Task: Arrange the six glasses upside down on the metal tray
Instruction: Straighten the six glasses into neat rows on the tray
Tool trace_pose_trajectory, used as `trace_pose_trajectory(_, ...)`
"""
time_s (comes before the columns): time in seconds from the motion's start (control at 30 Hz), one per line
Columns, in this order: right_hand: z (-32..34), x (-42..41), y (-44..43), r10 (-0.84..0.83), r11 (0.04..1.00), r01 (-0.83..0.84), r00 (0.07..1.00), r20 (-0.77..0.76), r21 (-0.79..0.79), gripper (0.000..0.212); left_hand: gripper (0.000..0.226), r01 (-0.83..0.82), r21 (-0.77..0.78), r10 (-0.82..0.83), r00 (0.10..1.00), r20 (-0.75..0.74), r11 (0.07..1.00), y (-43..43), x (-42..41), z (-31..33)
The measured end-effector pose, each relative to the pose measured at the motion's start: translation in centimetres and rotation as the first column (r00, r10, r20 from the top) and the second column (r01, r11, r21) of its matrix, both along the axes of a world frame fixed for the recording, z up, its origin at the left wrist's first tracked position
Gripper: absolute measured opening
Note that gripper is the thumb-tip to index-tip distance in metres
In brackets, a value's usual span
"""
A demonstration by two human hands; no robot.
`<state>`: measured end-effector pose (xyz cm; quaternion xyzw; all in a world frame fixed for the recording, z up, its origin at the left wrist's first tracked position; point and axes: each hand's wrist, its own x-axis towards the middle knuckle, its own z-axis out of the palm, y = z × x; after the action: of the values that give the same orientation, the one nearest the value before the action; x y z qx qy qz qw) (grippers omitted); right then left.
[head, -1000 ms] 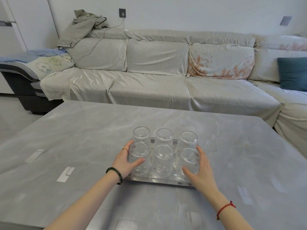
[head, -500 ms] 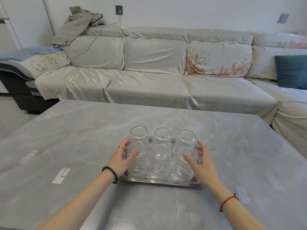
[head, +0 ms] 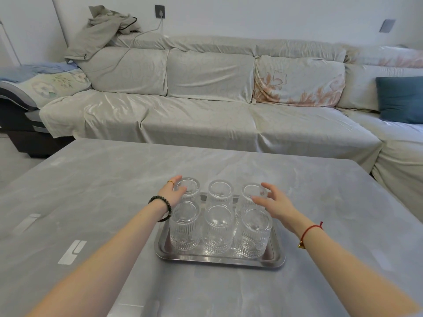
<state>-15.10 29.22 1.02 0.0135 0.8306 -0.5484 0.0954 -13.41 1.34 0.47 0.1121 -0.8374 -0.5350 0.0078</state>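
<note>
Several clear ribbed glasses stand upside down in two rows of three on the metal tray [head: 219, 260]. The front row holds the front-left glass [head: 184, 227], the front-middle glass [head: 218, 229] and the front-right glass [head: 254, 234]. My left hand [head: 170, 195] curls around the back-left glass [head: 190, 187], fingers behind it and thumb in front. My right hand [head: 275, 205] has the back-right glass [head: 250, 193] between index finger and thumb. The back-middle glass [head: 220, 191] stands untouched between them.
The tray sits near the middle of a grey marble-look table [head: 91, 191]. White marks [head: 72, 251] lie on the table at the left. A covered sofa [head: 206, 115] with a blue cushion [head: 400, 99] runs behind the table.
Both hands left the outer front glasses and moved back to the outer glasses of the rear row. The view has tilted slightly.
</note>
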Motion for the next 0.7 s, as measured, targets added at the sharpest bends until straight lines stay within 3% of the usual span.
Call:
trace_pose_trajectory(0.27, 0.3, 0.1, -0.8, 0.032, 0.999, -0.032, 0.999, -0.024, 0.008, 0.063, 0.049, 0.077, -0.041, -0.077, 0.997, 0.008, 0.996, 0.0, 0.2, 0.1)
trace_pose_trajectory(0.37, 1.2, -0.1, -1.2, 0.073, 0.987, -0.049, 0.985, -0.159, 0.153, 0.064, 0.052, 0.104, -0.045, -0.103, 0.994, 0.025, 0.994, 0.1, 0.1, 0.1)
trace_pose_trajectory(0.47, 2.7, -0.6, -3.0, 0.257, 0.926, -0.148, 0.922, -0.289, 0.348, 0.065, 0.056, 0.107, -0.022, -0.106, 0.993, 0.045, 0.994, 0.0, 0.2, 0.0)
trace_pose_trajectory(0.57, 3.3, -1.2, -5.5, 0.436, 0.795, -0.258, 0.873, -0.22, 0.55, 0.068, 0.059, 0.096, 0.009, -0.096, 0.994, 0.057, 0.995, 0.1, 0.4, -0.1)
trace_pose_trajectory(0.7, 2.9, -1.3, -7.2, 0.458, 0.696, -0.283, 0.882, -0.106, 0.66, 0.064, 0.063, 0.091, 0.064, -0.095, 0.993, 0.067, 0.994, -0.2, 1.1, -0.4)
